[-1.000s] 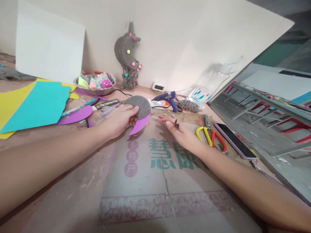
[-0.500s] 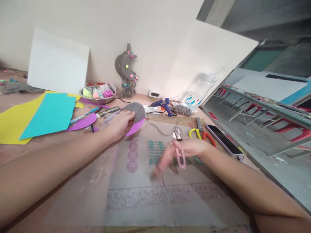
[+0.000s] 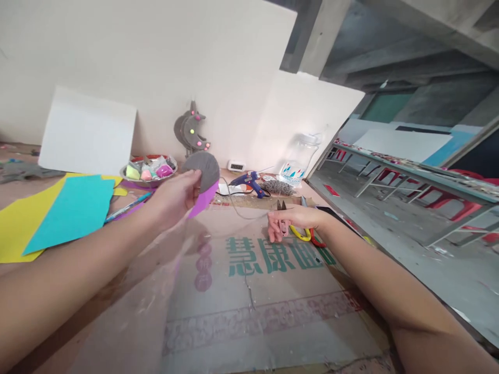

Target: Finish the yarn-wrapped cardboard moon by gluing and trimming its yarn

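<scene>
My left hand [image 3: 173, 195] pinches the edge of a purple crescent-shaped piece [image 3: 205, 198] partly wrapped in grey yarn [image 3: 206, 169], lifted above the table. A loose yarn strand [image 3: 237, 213] curves from near the wrapped piece toward my right hand [image 3: 294, 217]. Pink-handled nippers [image 3: 284, 228] sit in that hand, their dark jaws pointing up past the fingers. The fingertips are pressed together near the strand; whether they grip it I cannot tell. Yellow-handled scissors [image 3: 300, 234] lie right behind the right hand, partly covered.
A blue glue gun [image 3: 251, 182], a grey yarn bundle [image 3: 278, 186], a clear jar [image 3: 298, 161] and a small clock [image 3: 236, 165] stand along the wall. Left are a bowl [image 3: 150, 182] of clay packets, turquoise sheet [image 3: 70, 210] and yellow sheet [image 3: 19, 231]. Plastic-covered printed cardboard [image 3: 218, 322] lies in front.
My left hand has raised the yarn-wrapped piece off the table. My right hand has moved back from its blurred sweep, fingers now drawn together around the nippers. The view has tilted upward.
</scene>
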`<state>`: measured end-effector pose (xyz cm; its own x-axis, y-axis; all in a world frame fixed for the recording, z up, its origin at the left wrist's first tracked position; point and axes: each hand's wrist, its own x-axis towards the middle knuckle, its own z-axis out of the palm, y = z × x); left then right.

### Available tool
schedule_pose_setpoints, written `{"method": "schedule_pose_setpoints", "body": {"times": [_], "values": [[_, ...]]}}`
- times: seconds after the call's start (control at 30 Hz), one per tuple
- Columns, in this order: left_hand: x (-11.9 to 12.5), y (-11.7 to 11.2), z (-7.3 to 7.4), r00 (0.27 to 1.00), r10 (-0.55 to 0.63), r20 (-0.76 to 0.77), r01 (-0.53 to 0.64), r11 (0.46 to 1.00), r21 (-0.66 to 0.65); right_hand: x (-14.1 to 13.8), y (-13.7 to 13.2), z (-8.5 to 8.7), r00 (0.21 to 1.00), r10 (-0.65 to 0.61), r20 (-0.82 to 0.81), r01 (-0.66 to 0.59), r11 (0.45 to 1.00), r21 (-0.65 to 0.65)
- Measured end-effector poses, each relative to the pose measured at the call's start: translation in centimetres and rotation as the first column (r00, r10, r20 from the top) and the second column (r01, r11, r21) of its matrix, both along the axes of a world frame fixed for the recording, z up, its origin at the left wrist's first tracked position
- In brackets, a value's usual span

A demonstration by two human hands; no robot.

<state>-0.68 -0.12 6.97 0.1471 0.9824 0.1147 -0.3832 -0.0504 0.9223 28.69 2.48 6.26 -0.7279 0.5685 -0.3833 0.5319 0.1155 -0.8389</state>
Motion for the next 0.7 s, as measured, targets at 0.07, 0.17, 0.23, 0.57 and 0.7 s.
{"method": "schedule_pose_setpoints", "body": {"times": [0.07, 0.17, 0.23, 0.57, 0.7], "values": [[-0.5, -0.7, 2.2, 0.999, 0.024, 0.022, -0.025, 0.999, 0.035, -0.4, -0.3, 0.0, 0.997, 0.012, -0.076, -0.016, 0.998, -0.054], [-1.8, -1.3, 4.3, 0.994, 0.1, 0.04, -0.104, 0.987, 0.123, -1.3, -0.4, -0.6, 0.982, 0.006, -0.189, -0.009, 1.0, -0.015], [-2.7, -1.1, 4.8, 0.989, 0.143, 0.041, -0.147, 0.982, 0.116, -1.7, 0.0, -1.5, 0.966, -0.046, -0.254, 0.068, 0.995, 0.078], [-2.1, 1.2, 2.5, 0.96, 0.241, 0.146, -0.233, 0.97, -0.065, -4.6, -1.4, -2.5, 0.927, 0.239, -0.287, -0.295, 0.941, -0.167], [-2.3, 1.4, 2.0, 0.969, 0.214, 0.125, -0.211, 0.977, -0.034, -5.4, -2.5, -1.9, 0.942, 0.09, -0.322, -0.081, 0.996, 0.043]]}}
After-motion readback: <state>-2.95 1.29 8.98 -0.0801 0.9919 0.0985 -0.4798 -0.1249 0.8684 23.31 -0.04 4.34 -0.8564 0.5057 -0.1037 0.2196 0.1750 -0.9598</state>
